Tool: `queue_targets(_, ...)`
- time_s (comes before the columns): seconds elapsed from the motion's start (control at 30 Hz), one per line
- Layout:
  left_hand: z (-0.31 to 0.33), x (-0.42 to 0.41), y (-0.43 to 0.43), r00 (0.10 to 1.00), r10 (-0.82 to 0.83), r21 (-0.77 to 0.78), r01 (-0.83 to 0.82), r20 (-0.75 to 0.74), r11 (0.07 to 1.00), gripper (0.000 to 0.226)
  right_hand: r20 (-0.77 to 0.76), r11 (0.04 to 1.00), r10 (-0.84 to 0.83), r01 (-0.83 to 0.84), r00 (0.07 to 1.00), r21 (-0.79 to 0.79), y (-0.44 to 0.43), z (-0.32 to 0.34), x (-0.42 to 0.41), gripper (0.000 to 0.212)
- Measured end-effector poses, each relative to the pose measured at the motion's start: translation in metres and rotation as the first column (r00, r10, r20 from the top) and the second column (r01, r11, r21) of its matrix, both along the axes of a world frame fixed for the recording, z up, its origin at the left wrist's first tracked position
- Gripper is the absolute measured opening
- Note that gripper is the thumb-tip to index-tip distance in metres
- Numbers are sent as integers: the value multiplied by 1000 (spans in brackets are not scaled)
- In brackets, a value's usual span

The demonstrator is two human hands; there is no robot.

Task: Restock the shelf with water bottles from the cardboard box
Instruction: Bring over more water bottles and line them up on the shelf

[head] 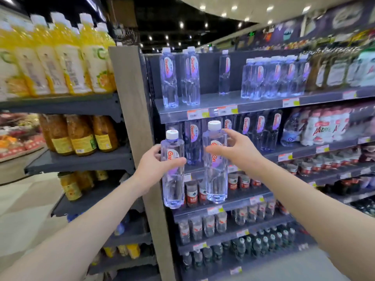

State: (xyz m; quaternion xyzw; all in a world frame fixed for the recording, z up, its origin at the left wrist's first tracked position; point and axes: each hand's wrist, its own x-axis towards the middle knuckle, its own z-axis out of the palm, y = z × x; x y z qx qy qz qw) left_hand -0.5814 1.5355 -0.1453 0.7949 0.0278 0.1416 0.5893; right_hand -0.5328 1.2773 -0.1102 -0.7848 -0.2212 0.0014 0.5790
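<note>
Juice bottles point(60, 57): yellow with white caps, crowded on the high shelf at your far left, blurred.
Amber bottles point(81, 134): one shelf lower, yellow labels facing you.
Wooden post point(132, 98): upright divider between that rack and the water rack.
Left hand point(156, 165): your fingers and thumb wrap round the label band of the left bottle, thumb in front.
Left bottle point(173, 185): clear water, white cap, upright, held in the air before the post's right edge, off every shelf.
Right bottle point(215, 179): same kind, upright, just beside the left bottle and apart from it, its cap a little higher, also in the air.
Right hand point(233, 151): you clasp the right bottle from its right side, thumb across the label, fingers reaching round behind its shoulder.
Top shelf point(213, 100): dark grey, above both of your hands.
Shelved water bottles point(169, 78): a few singles stand at the top shelf's left end, one farther back, and a tight group to the right.
Price tags point(227, 110): orange and white, along the shelf's front edge.
White bottles point(324, 128): red lettering, second shelf at your right, blurred.
</note>
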Motion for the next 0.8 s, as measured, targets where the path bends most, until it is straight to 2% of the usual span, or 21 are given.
queue_targets(0.13, 40, 15, -37, 995, 79, -47, -77, 59, 996, 44, 15, 998, 59, -60, 998, 16, -41, 38, 20, 42)
queue_targets(0.2, 60, 23, -53, 993, 87, -44, -83, 82, 996, 42, 32, 995, 80, -81, 996, 60, -55, 54, 35, 61)
queue_targets(0.23, 69, 25, -61, 991, 93, -40, -89, 95, 995, 41, 33, 993, 81, -84, 996, 78, -61, 64, 39, 62)
queue_targets(0.3, 86, 31, -74, 987, 105, -49, -100, 119, 994, 41, 55, 988, 113, -118, 992, 101, -70, 83, 48, 44)
queue_targets(0.37, 100, 37, -83, 983, 120, -45, -115, 142, 992, 42, 64, 981, 155, -162, 986, 105, -78, 97, 62, 38)
queue_targets(0.43, 112, 42, -90, 978, 134, -21, -133, 160, 991, 50, 68, 979, 165, -172, 984, 109, -79, 108, 76, 50)
queue_targets(0.53, 125, 54, -95, 972, 154, -8, -155, 175, 988, 55, 64, 973, 165, -173, 984, 153, -77, 121, 98, 82)
queue_targets(0.6, 134, 65, -96, 973, 157, -9, -158, 171, 987, 68, 75, 964, 187, -197, 980, 179, -76, 127, 114, 71)
queue_targets(0.67, 143, 80, -97, 975, 152, -19, -151, 164, 988, 99, 93, 958, 205, -219, 974, 187, -78, 137, 128, 49)
queue_targets(0.7, 147, 89, -96, 975, 140, -12, -140, 175, 990, 106, 109, 957, 203, -221, 973, 187, -79, 143, 136, 45)
queue_targets(0.8, 160, 117, -95, 966, 140, -2, -143, 217, 990, 107, 158, 960, 186, -214, 970, 182, -77, 163, 164, 49)
